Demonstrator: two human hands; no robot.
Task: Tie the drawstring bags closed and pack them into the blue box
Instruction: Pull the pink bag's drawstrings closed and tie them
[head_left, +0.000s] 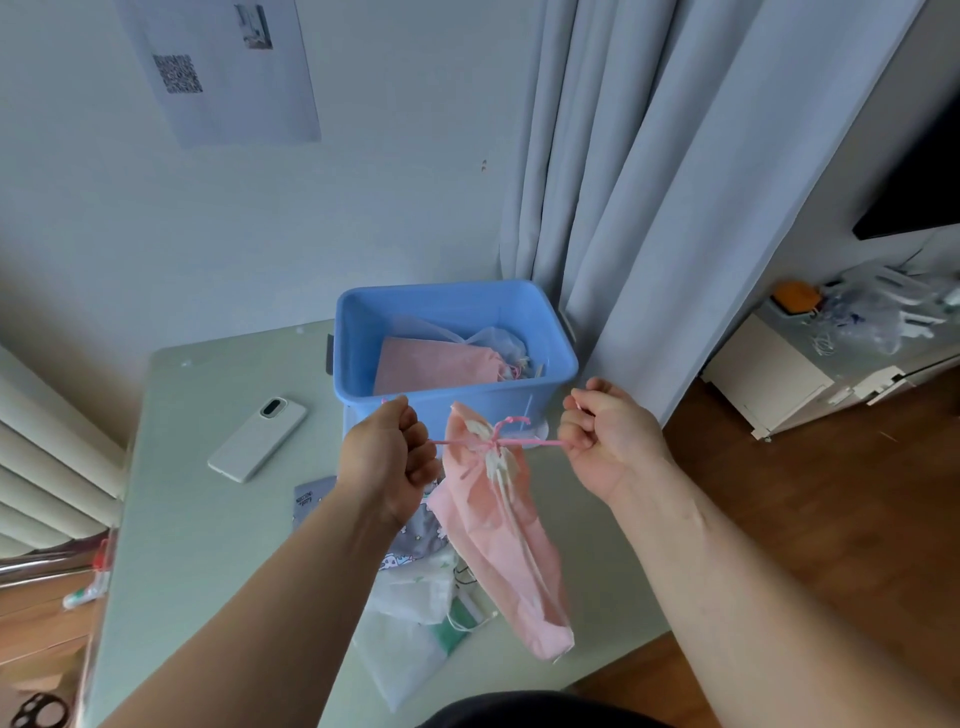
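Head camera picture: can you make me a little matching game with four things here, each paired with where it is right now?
Things:
1 pink bag
2 phone
3 blue box
4 heap of loose bags

Places:
A at the far end of the table, bags inside
B on the table, below the hands
C hanging from its drawstring, pulled between left hand and right hand
D flat on the table, left of the box

Pairs: 1-C, 2-D, 3-A, 4-B.
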